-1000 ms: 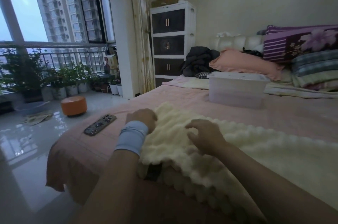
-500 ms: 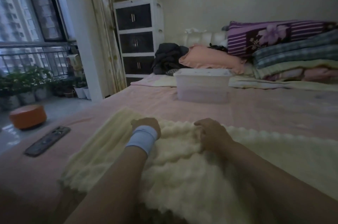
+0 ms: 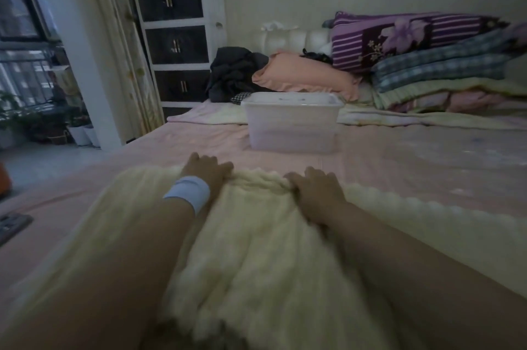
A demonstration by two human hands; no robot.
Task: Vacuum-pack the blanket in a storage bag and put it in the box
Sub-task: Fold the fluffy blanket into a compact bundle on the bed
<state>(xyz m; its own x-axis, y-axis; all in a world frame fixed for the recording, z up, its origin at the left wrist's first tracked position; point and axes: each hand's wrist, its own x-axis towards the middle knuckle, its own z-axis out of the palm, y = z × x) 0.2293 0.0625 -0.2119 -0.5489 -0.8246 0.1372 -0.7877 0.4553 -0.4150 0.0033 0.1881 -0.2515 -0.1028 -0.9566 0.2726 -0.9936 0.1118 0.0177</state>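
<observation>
Blanket (image 3: 256, 249): cream and fluffy, it is spread on the pink bed sheet (image 3: 413, 172) and bunched at its far edge.
Progress: judged early. Only gathering or folding is begun, no storage bag is seen, and nothing is sealed or boxed.
Left hand (image 3: 206, 172): fingers are held together and curled onto the bunched edge.
Box (image 3: 291, 127): clear plastic, lidded, set beyond the hands, untouched.
Right hand (image 3: 316, 192): fingers are closed and clamped on the same edge.

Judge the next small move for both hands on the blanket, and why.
Probably draw the gripped far edge toward the body, folding the blanket: left hand and right hand both hold that edge, and it lies spread out.
</observation>
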